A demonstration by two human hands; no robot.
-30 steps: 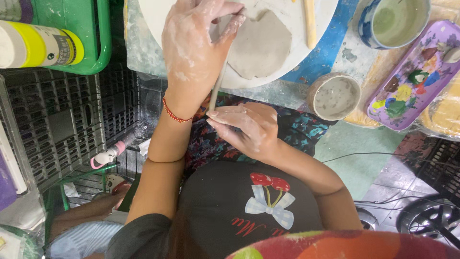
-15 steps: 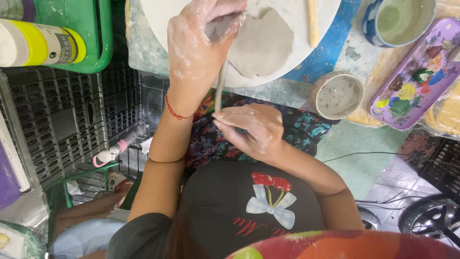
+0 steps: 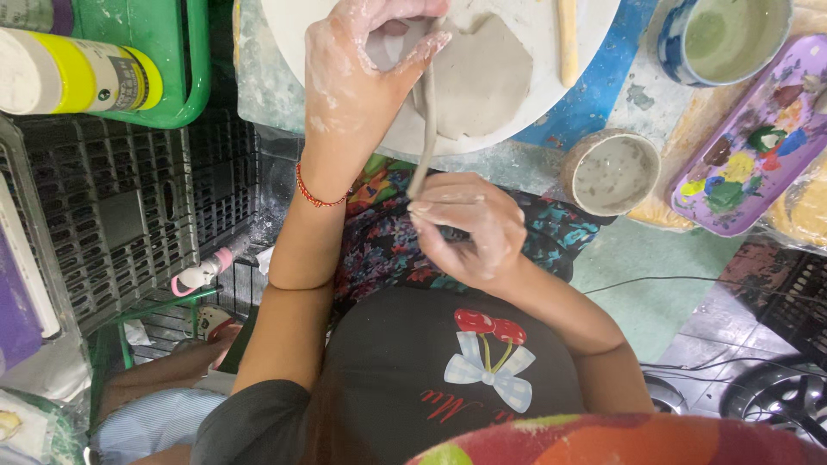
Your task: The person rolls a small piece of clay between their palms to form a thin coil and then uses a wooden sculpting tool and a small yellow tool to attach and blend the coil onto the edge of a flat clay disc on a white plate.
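Clay-smeared fingertips of the left hand pinch the far end of a thin clay coil; the right hand grips its near end. The coil runs near to far, stretched between both hands, crossing the edge of the white round board. A flat clay slab lies just right of the coil's far end, a wooden stick further right.

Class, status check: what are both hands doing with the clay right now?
Left hand pinches top of clay coil over white board. Right hand grips its lower end. Flat clay slab lies under the coil; wooden stick beside it, clear.
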